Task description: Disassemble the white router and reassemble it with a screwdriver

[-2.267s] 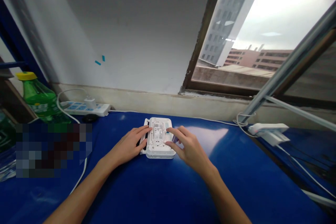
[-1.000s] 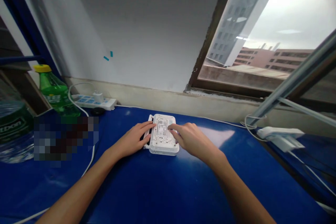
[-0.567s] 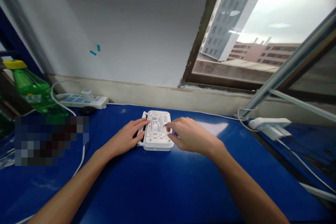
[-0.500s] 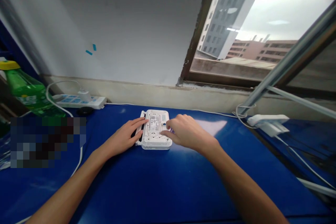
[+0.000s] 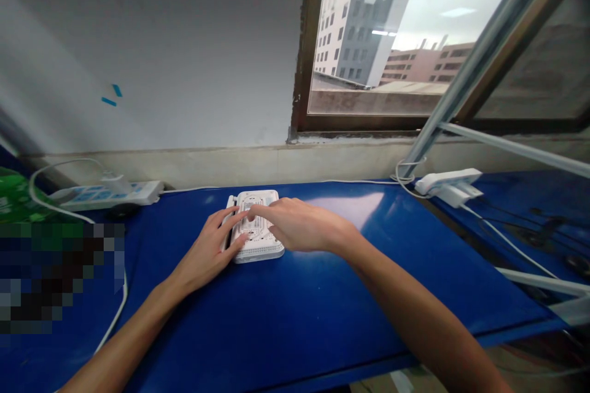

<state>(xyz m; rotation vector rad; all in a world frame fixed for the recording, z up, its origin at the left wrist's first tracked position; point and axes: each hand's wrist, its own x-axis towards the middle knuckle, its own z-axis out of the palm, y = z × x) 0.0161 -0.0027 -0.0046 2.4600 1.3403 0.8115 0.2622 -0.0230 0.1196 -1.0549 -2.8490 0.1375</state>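
- Two hands on white plastic router (image 5: 256,250), underside up, blue bench (image 5: 322,301), 12 o'clock.
- Left hand (image 5: 206,241) at its 9 o'clock edge, grip unclear.
- Right hand (image 5: 299,225) open, fingers laid on top, not gripping.
- Likely light, stiff; take by long edges.

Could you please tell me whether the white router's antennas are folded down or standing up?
Folded down: the antennas lie flat along the left edge of the white router.

A white power strip (image 5: 106,194) and white adapter (image 5: 447,186) lie along the blue tabletop's (image 5: 382,270) back edge, below a window (image 5: 369,31).
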